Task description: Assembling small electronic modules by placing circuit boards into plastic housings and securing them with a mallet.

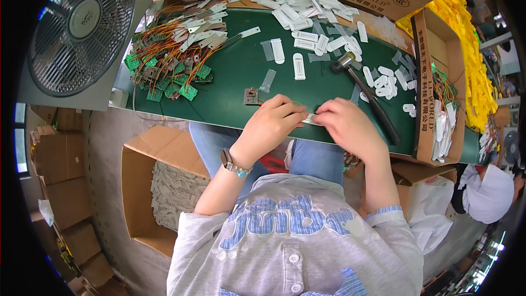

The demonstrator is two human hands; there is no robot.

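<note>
1. We see the left hand (274,126), its fingers curled almost closed and their tips pressed on one end of a narrow, pale, flat strip (310,119); the thumb is partly hidden.
2. We find the right hand (348,129) opposite, likewise bent, with fingertips and thumb drawn together on the strip's other end. The strip thus lies between the two hands, near the front edge of the dark-green tabletop (230,111).
3. Just beyond the left hand, to its left, we note a small, square, brownish circuit board (250,96); thin coloured wires run from it toward that hand's fingers.
4. To the right of the right hand lies a hammer with a long black handle (378,107), slanting away.
5. Farther out, ahead of the left hand, we observe a clear, rectangular plastic film (267,80) and an oblong white plastic casing (298,67).
6. Left of these, and well apart from both hands, sits a tangled heap of green circuit boards with red wires (187,92).
7. Far to the right of the right hand stands an open brown cardboard carton (424,93).
8. Farthest ahead of the hands, we see a loose pile of white plastic casings (296,16).
</note>
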